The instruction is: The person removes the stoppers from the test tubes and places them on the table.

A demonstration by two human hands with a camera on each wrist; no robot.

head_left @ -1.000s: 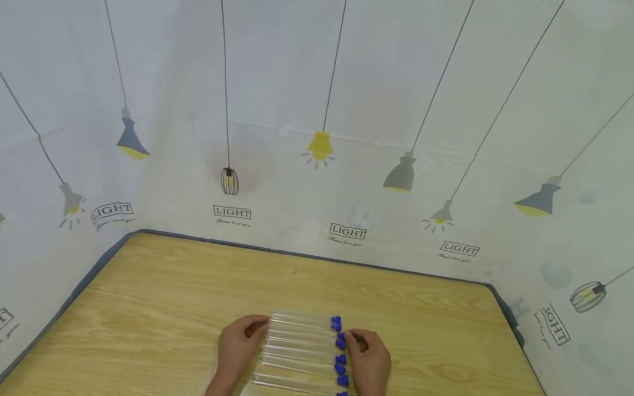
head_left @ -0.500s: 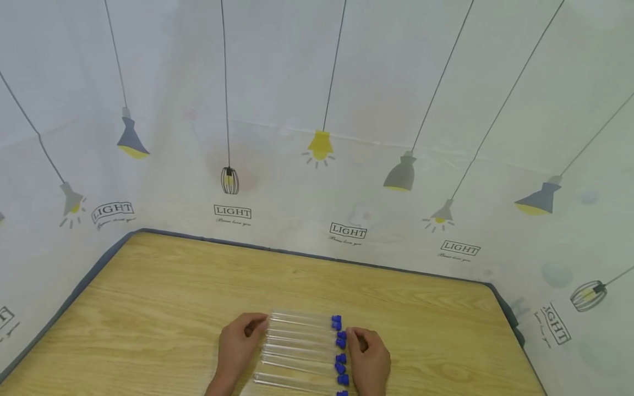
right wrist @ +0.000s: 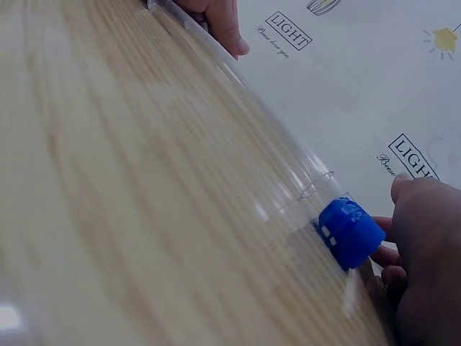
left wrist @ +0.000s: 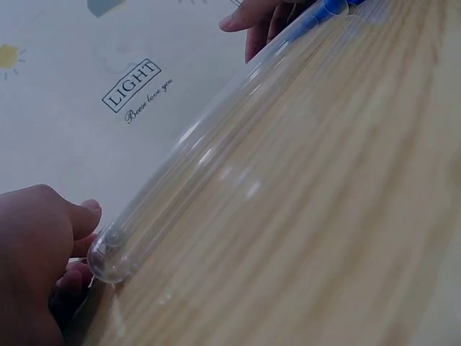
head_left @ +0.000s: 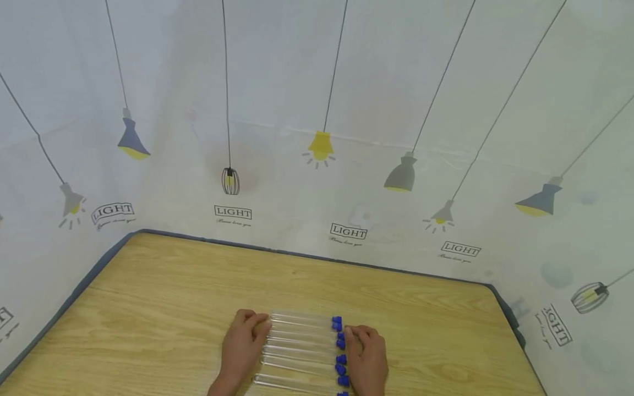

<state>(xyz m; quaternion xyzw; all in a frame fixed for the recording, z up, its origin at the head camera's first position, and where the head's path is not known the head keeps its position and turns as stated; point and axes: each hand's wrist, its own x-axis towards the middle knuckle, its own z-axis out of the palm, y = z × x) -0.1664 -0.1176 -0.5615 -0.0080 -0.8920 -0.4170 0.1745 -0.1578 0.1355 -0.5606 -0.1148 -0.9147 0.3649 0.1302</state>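
Several clear test tubes (head_left: 302, 334) with blue caps (head_left: 340, 344) lie side by side on the wooden table, rounded ends to the left. My left hand (head_left: 241, 344) is at the rounded ends of the farther tubes, fingers bent and nothing gripped. In the left wrist view its thumb and fingers are close beside one rounded end (left wrist: 112, 263); contact is hard to tell. Opposite it, my right hand (head_left: 368, 357) rests beside the caps, fingertips against or very near them. The right wrist view has its fingers just behind a blue cap (right wrist: 349, 232).
The wooden tabletop (head_left: 173, 308) has a dark edge strip (head_left: 302, 256) along the back and sides. Behind it hangs a pale sheet (head_left: 277, 110) printed with lamps and the word LIGHT. The nearest tube runs off the bottom of the head view.
My left hand has shifted slightly right, and its fingers have parted a little. The right hand has moved slightly, with its fingers a bit more spread. The tubes stay practically in place.
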